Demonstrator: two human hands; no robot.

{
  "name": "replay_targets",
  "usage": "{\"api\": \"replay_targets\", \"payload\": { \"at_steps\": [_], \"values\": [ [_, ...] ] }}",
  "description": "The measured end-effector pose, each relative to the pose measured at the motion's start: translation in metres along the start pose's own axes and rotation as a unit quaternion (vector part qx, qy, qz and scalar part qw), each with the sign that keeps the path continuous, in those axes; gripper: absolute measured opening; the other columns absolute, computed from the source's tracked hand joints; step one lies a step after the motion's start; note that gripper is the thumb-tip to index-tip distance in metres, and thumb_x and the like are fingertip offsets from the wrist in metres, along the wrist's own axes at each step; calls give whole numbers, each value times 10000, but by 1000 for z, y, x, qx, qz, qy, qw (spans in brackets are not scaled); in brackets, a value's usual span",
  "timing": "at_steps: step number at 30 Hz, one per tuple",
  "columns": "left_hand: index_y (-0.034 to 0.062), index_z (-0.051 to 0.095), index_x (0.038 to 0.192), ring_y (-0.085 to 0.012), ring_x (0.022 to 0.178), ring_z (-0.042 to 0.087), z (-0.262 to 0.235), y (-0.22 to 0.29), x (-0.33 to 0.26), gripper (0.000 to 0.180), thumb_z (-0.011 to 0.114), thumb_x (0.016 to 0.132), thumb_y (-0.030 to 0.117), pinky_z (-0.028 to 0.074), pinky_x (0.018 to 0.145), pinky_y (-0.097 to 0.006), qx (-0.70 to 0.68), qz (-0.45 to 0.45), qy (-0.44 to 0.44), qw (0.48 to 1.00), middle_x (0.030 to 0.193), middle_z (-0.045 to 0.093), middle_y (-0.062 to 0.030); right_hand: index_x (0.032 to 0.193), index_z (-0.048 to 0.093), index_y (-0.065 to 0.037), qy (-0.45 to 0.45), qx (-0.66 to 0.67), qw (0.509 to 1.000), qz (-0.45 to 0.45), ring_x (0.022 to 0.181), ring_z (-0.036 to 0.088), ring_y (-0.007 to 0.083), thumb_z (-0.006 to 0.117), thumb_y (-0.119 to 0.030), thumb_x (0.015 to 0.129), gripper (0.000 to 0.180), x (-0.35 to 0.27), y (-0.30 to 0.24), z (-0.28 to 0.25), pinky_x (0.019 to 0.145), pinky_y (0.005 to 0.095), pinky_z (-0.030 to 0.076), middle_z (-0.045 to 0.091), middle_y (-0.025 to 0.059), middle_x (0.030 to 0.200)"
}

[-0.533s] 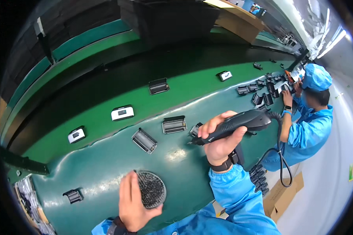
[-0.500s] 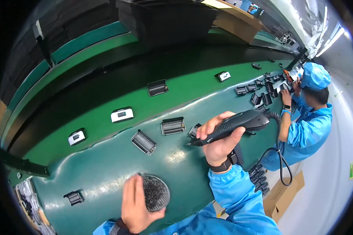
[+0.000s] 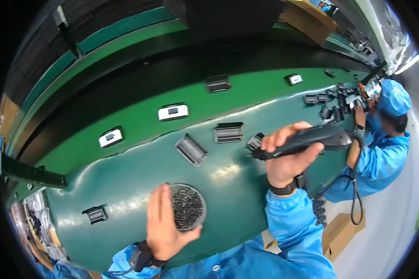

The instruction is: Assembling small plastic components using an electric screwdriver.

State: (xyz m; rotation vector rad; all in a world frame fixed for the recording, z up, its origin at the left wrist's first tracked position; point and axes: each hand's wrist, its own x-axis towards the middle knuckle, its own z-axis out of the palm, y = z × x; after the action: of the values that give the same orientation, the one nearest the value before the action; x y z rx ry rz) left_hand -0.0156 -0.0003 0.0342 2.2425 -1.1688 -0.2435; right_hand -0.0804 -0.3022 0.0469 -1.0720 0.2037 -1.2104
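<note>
My right hand is wrapped round a black electric screwdriver with a cord trailing from its rear end. Its tip points left, over or beside a small black housing; whether they touch I cannot tell. At the lower middle, my left hand grips a round dish full of small dark screws, fingers along its left side and thumb at the near rim. Between the hands and the belt lie two open black housings, one slanted and one nearly straight.
Beyond the table runs a green belt carrying white-faced units and a black housing. Another housing lies at the left. A co-worker sits at the right beside several black parts. A cardboard box stands below the table's right side.
The whole view has shifted, so things appear farther right and higher. Units on the belt seem to have slid slightly right relative to the table. Both hands keep their holds.
</note>
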Motion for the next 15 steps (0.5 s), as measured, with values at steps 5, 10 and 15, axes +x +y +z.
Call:
{"api": "replay_targets", "payload": {
  "at_steps": [5,10,15],
  "values": [
    [-91,236,1558,-476,1368,459,2,4,12,1298,969,563,305,338,1186,-550,-45,30,-18,998,1490,440,-300,1189,498,-135,-8,-31,999,-27,576,548,176,388,-830,936,748,2,-3,-7,549,360,491,560,46,752],
    [-78,221,1568,-472,1351,480,3,-1,11,1313,972,558,294,352,1170,-567,-12,12,11,1000,1489,449,-294,1206,506,-134,-20,-13,1000,-17,581,551,179,367,-827,944,753,2,3,-11,543,349,478,557,48,760],
    [-84,245,1562,-470,1360,471,3,-7,13,1307,976,551,309,338,1170,-601,-23,26,37,999,1486,448,-303,1213,509,-132,-24,-11,999,-25,567,545,185,357,-823,950,756,4,3,-15,532,352,473,556,52,760]
  ]
}}
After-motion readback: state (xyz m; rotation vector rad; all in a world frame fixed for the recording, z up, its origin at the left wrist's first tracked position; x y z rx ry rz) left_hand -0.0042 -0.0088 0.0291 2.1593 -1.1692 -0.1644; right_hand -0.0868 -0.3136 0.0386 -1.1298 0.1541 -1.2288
